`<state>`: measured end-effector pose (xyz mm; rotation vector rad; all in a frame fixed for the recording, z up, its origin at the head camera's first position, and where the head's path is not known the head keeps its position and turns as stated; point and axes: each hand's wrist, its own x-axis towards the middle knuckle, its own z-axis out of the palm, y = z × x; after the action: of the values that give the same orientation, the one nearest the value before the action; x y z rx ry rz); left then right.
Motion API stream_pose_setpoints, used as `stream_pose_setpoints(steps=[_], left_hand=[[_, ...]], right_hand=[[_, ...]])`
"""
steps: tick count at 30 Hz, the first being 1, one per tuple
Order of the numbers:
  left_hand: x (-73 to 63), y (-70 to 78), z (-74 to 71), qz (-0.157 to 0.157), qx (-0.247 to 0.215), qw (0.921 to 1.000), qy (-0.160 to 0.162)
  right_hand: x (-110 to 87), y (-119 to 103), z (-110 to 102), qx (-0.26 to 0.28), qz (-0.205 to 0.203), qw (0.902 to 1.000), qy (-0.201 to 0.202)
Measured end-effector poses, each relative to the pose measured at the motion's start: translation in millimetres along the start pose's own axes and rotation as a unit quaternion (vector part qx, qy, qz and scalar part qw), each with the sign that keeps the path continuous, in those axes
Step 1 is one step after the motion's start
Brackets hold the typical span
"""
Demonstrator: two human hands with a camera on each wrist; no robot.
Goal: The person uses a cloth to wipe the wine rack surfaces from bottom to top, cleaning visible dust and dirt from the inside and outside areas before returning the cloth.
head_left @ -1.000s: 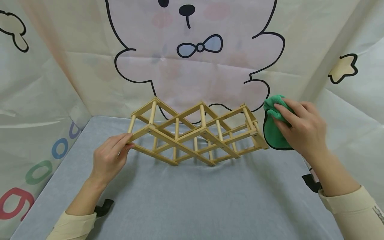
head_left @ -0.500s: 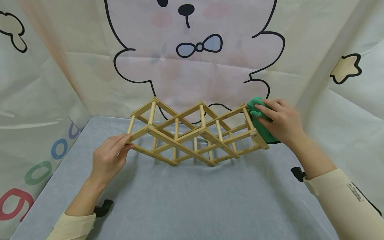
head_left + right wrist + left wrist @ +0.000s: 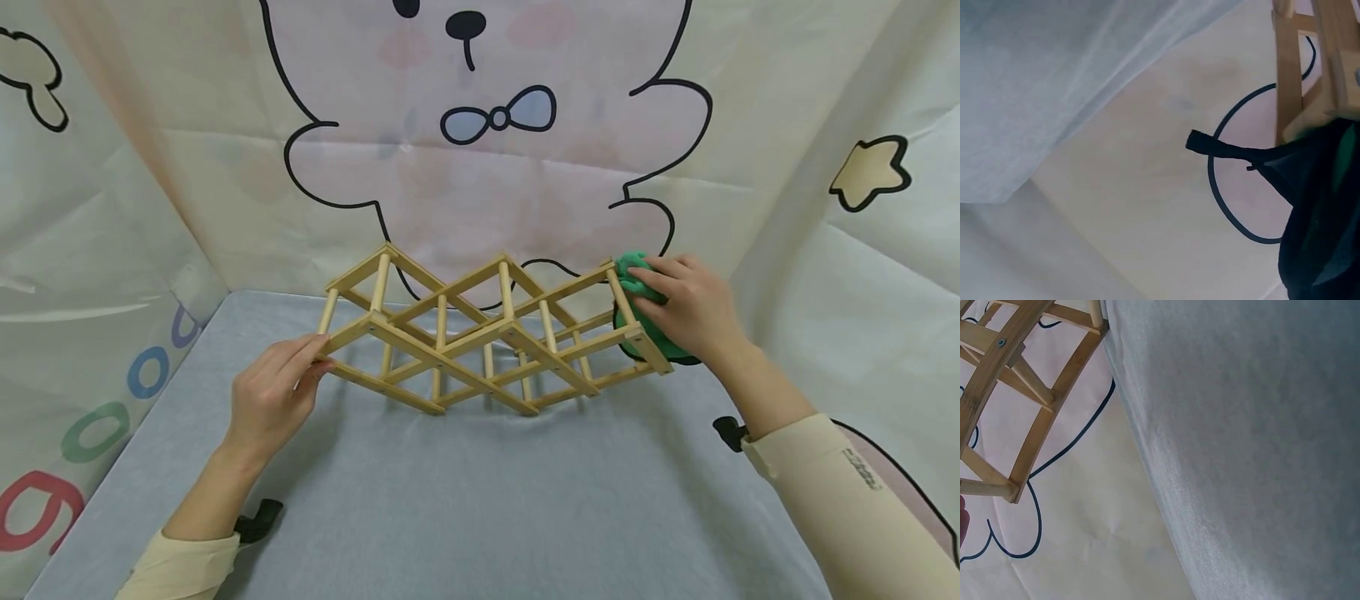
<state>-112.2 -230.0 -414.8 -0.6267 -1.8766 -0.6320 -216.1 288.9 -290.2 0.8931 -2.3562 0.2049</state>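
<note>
A pale wooden lattice rack (image 3: 512,329), with crossed slats and round dowels, stretches across the middle of the head view. Its left end is pinched between the thumb and fingers of my left hand (image 3: 272,396). In the left wrist view, part of the rack (image 3: 1034,445) shows, with only a fingertip (image 3: 962,522) at the edge. My right hand (image 3: 697,308) grips a bunched green cloth (image 3: 633,268) with dark edging against the rack's right end. Much of the cloth lies behind the end bars. The right wrist view shows the cloth's dark edge and underside (image 3: 1316,219) beside the slats.
A light blue-grey cloth covers the table (image 3: 480,500). Behind it hangs a fabric backdrop (image 3: 525,183) with a printed bear, and side panels (image 3: 885,283) stand left and right. A dark strap piece (image 3: 258,521) sticks out from the left wrist.
My right hand has moved left with the green cloth, from beside the rack onto its right end, and slightly down. My left hand and the rack have stayed in place.
</note>
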Motion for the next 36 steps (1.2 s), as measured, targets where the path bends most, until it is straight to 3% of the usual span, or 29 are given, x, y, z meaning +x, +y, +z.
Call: stream_pose_setpoints(steps=[6, 11, 14, 17, 30, 36], left_hand=[[0.9, 0.6, 0.8, 0.002, -0.003, 1.0000, 0.003], [1.2, 0.8, 0.3, -0.001, 0.000, 1.0000, -0.003], [1.2, 0.7, 0.0, 0.000, 0.003, 1.0000, -0.005], [1.0, 0.6, -0.1, 0.001, 0.002, 1.0000, -0.004], [-0.7, 1.1, -1.0, 0.003, 0.004, 1.0000, 0.001], [0.2, 1.5, -0.5, 0.003, 0.002, 1.0000, 0.006]], right_hand=[[-5.9, 5, 2, -0.019, 0.036, 0.9980, -0.049], [-13.2, 10, 1, -0.028, 0.093, 0.9887, -0.114], [-15.8, 13, 0, -0.022, 0.122, 0.9836, -0.131], [-16.0, 13, 2, -0.012, 0.125, 0.9843, -0.124], [1.8, -3, 5, 0.059, 0.066, 0.9956, -0.031], [8.6, -4, 1, 0.070, 0.069, 0.9945, -0.036]])
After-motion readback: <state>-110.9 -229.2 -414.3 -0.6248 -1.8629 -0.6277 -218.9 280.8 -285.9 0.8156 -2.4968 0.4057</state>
